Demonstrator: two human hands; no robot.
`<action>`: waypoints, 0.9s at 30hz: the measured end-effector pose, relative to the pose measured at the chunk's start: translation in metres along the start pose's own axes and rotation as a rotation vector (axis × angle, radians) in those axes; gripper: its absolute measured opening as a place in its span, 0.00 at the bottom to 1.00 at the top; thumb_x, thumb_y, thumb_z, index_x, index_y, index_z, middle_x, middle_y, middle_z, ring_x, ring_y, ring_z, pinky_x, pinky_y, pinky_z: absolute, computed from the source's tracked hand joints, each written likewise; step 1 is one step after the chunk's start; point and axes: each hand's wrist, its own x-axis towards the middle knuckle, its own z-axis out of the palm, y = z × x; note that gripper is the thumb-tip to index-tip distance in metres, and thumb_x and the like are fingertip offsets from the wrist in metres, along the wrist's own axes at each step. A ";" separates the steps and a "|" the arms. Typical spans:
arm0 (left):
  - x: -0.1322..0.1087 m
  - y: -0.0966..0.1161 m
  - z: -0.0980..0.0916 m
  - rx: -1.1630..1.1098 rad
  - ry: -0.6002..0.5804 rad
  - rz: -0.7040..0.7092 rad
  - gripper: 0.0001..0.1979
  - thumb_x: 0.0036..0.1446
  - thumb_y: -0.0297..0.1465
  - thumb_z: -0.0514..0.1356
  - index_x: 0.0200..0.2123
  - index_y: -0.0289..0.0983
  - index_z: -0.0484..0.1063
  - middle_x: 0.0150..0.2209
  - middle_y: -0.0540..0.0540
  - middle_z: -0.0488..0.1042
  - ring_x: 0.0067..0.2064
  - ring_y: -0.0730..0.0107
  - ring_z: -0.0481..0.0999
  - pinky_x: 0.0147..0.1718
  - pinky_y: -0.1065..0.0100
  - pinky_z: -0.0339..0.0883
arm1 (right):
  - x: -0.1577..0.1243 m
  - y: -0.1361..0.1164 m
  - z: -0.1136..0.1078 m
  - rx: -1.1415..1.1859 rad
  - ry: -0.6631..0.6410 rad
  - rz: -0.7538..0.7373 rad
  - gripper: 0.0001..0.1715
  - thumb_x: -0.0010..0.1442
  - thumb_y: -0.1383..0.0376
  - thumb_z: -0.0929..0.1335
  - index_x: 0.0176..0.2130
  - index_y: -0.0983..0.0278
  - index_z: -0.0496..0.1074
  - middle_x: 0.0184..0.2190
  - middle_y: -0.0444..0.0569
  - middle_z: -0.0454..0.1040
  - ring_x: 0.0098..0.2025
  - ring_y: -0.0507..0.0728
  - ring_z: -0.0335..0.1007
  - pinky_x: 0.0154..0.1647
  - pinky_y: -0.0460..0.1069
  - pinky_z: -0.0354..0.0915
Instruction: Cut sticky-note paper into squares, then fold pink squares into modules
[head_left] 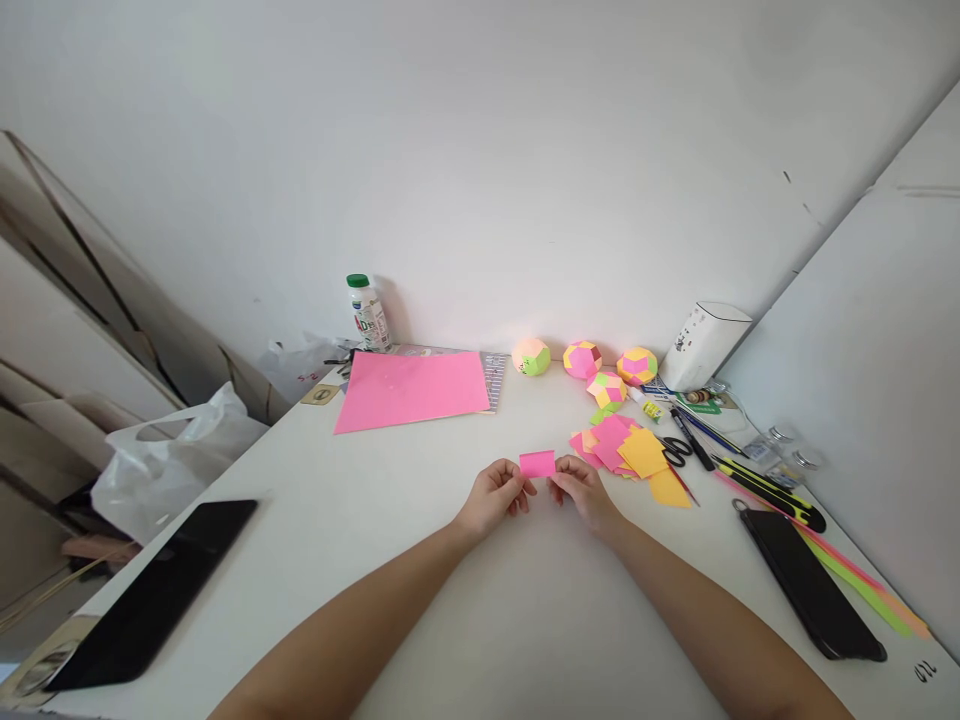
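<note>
A small pink piece of paper (537, 464) is stretched between my two hands above the white table. My left hand (496, 494) pinches its left end, and my right hand (587, 491) pinches the right end. A crease or fold seems to run along its upper edge. Just beyond my right hand lies a pile of loose pink and yellow paper pieces (643, 452). Behind that pile sit several faceted paper balls in pink, yellow, green and orange, one of them a pink and yellow ball (582, 360).
A large pink sheet (412, 390) lies at the back left, near a green-capped bottle (368, 314). Scissors (676, 452), a glue stick (646, 405), pens and a black phone (807, 580) line the right side. A black tablet (157, 590) rests by the left edge.
</note>
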 end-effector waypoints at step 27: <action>0.002 0.000 -0.001 -0.085 0.052 0.027 0.24 0.48 0.45 0.64 0.44 0.35 0.67 0.25 0.53 0.69 0.20 0.79 0.66 0.21 0.72 0.59 | -0.004 0.006 0.006 -0.178 0.116 -0.229 0.11 0.53 0.69 0.64 0.39 0.60 0.66 0.43 0.49 0.65 0.28 0.49 0.64 0.24 0.47 0.63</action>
